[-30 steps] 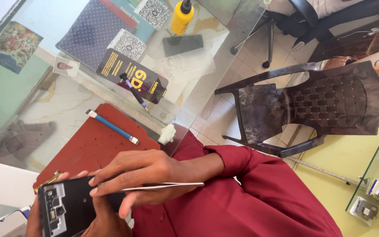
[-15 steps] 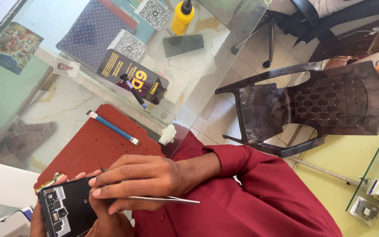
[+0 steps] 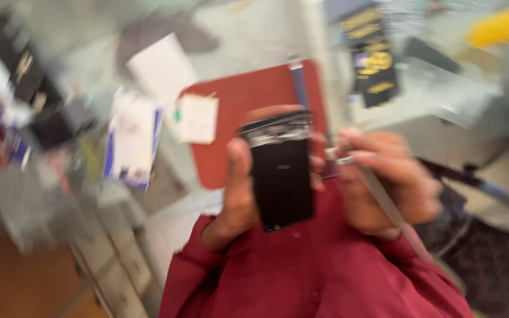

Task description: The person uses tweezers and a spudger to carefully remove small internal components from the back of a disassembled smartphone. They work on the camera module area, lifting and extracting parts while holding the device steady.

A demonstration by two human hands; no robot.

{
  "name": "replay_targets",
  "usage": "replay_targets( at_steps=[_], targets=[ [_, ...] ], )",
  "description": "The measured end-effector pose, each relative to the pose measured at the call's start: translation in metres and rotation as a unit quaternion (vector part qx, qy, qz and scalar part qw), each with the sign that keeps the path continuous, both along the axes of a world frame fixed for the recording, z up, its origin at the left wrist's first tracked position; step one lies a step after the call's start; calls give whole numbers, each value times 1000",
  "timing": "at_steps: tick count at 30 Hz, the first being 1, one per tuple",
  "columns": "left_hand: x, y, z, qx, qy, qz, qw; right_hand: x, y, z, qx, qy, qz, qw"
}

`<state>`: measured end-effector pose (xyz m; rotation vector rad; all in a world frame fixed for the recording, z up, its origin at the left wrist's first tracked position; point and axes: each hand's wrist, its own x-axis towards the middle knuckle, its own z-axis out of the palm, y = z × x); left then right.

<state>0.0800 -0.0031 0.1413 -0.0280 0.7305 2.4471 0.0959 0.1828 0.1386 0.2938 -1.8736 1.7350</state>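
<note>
**Phone held upright in one hand, thin tool in the other, work unfinished**

Head camera, heavily blurred by motion: the left hand [image 3: 240,194] wraps its fingers and thumb around a black rectangular mobile phone [image 3: 281,174], holding it upright above the lap, its dark face towards the camera. Just beside it, the right hand [image 3: 387,182] pinches a thin silvery metal tool [image 3: 393,212], which slants down past the wrist. Both sleeves are dark red cloth. Behind the phone, a red rectangular mat [image 3: 237,112] lies on the pale glass worktop [image 3: 254,35], with a white paper tag [image 3: 197,119] and a white-and-blue booklet [image 3: 129,140] nearby. Judging by the grip, the tool work looks partway done; blur hides whether the phone is fully closed.
</note>
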Motion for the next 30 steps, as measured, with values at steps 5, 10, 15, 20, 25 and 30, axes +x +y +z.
replay_targets(
  at_steps=[5,10,15,20,25,30],
  targets=[
    [15,-8,7,35,-6,-18,999,12,-8,-15,-14,10,-60,998],
    [11,-17,20,15,26,-33,999,-1,-14,-15,-6,43,-43,998],
    [4,-18,30,-25,14,-74,997,-8,-9,-12,53,54,-6,997],
    [8,-18,28,-82,67,-81,991,-8,-4,-19,36,61,17,997],
    [9,-18,34,-153,117,-68,979,-7,-6,-20,-26,-2,59,998],
    [11,-16,33,-192,156,-54,967,-10,-11,-28,-151,-22,71,986]
  ],
)
